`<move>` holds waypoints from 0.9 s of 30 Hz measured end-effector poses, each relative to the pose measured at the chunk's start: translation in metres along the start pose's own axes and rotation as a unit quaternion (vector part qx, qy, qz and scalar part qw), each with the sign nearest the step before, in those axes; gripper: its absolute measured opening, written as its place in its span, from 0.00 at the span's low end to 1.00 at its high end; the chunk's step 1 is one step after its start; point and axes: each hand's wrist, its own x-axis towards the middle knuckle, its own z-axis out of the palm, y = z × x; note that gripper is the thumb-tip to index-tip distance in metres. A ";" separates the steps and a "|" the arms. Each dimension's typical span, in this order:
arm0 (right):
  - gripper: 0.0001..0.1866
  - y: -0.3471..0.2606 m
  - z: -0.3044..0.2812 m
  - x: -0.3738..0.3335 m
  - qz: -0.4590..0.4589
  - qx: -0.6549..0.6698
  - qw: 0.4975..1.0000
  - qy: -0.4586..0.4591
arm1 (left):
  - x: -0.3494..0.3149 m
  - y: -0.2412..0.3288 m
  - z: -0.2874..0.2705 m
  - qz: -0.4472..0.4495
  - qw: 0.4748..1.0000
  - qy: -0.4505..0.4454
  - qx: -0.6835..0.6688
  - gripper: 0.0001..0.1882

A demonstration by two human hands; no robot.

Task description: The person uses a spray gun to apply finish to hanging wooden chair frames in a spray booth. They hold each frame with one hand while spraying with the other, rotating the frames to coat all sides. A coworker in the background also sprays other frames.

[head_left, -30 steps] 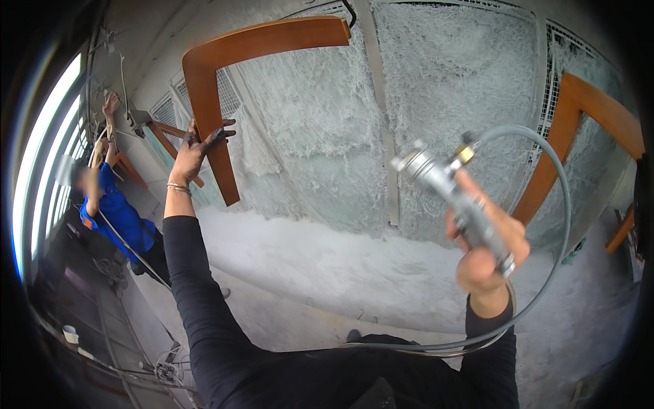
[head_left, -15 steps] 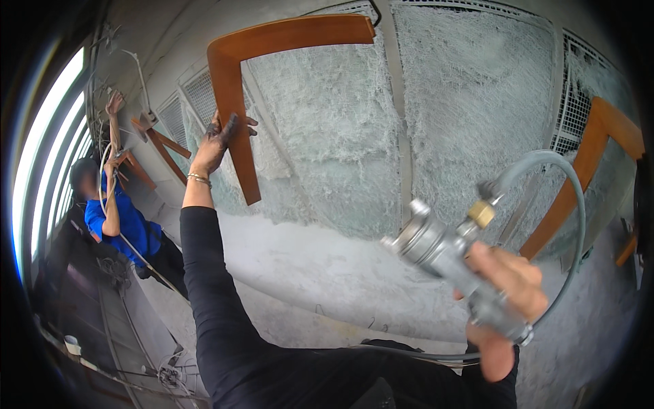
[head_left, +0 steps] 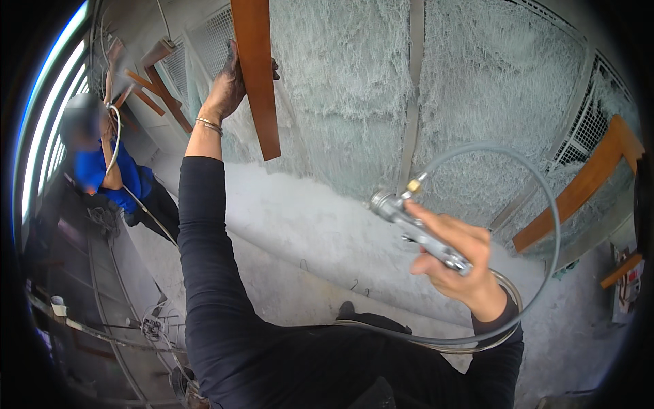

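Note:
My left hand [head_left: 227,88], its fingertips darkened, reaches far forward and grips an orange-brown wooden furniture part [head_left: 257,71] around its long leg. The upper end of that part runs out of the picture; the lower end hangs free in the air. In my right hand [head_left: 464,249] is a metal spray gun [head_left: 417,228], its round head facing left toward the space below the wood. A grey air hose [head_left: 554,218] leaves a brass fitting [head_left: 413,185] on the gun, loops to the right and passes back across my body.
Ahead stands a wall of filter panels [head_left: 340,88] matted with white fibres. At right hangs another brown wooden part [head_left: 579,194]. A co-worker in a blue shirt [head_left: 136,180] stands at left near more hanging wooden pieces [head_left: 163,95]. A white cup [head_left: 58,307] sits on a rail.
The wooden part has gone up in view, so its upper bent section no longer shows. My right hand and the spray gun have moved left and farther from me, and the hose loop has widened.

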 end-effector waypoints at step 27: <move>0.35 0.018 -0.010 0.018 0.052 0.045 0.996 -0.063 | 0.019 -0.038 -0.023 0.109 0.987 0.113 0.020 0.36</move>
